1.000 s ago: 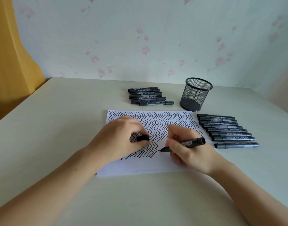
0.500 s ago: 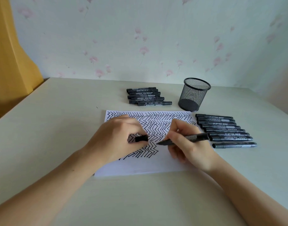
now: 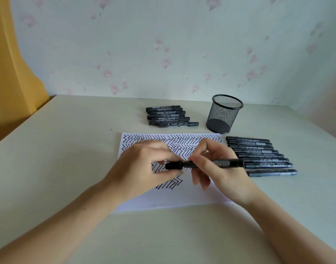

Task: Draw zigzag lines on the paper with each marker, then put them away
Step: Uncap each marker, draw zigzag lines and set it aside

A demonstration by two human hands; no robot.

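Capping was under way: left hand (image 3: pixel 142 168) pinched the short black plastic cap (image 3: pixel 174 165), right hand (image 3: pixel 218 172) gripped the slim black marker (image 3: pixel 216 163), needing a straight push together.

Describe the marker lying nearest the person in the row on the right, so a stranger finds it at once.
Start at the black mesh pen cup at the back of the table. In front and right of it lies a row of black markers. The target marker ends that row on the person's side, set slightly apart and farther right.
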